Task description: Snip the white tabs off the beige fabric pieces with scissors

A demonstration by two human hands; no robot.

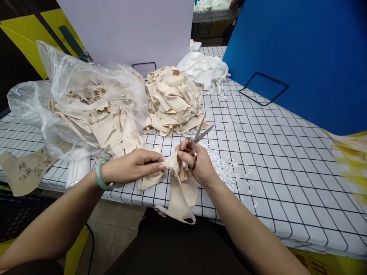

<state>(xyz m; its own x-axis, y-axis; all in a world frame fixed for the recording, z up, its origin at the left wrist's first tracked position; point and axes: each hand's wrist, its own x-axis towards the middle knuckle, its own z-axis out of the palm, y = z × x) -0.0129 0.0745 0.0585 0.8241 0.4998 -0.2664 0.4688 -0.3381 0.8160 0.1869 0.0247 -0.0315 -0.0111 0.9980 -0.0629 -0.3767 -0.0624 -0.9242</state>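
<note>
The left hand (134, 166) pinches the beige fabric piece (174, 187) at the near edge of the gridded tabletop (272, 152); the fabric hangs over that edge. The right hand (197, 164) is closed around the scissors (199, 139), blades open and pointing away. White trimmings (223, 168) lie just beside the right hand.
</note>
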